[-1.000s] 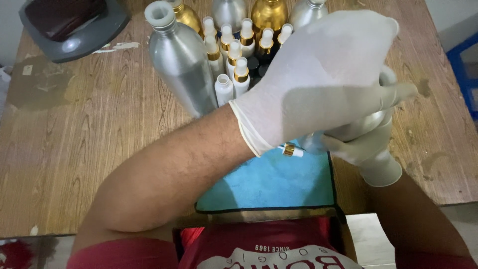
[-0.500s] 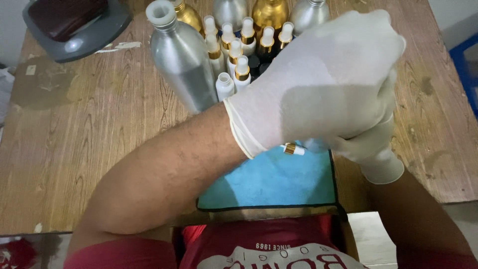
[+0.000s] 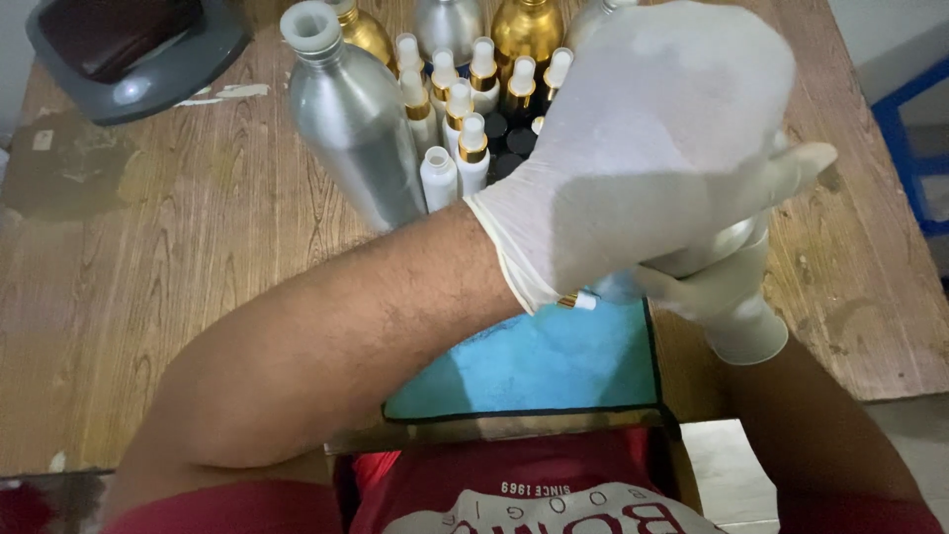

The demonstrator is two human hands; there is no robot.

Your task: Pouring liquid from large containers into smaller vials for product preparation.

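Left hand (image 3: 652,158): gloved, fingers curled over a silver bottle (image 3: 717,247), covering it.
Right hand (image 3: 727,297): gloved, gripping that bottle from below.
Blue cloth (image 3: 534,361): at 6 o'clock.
Spray bottles (image 3: 465,109): at 10 o'clock.

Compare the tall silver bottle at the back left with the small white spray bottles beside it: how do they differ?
The silver bottle is far taller and wider than the white spray bottles. It is bare metal with an open white neck; they are white with gold collars and white caps. Both stand upright on the wooden table.
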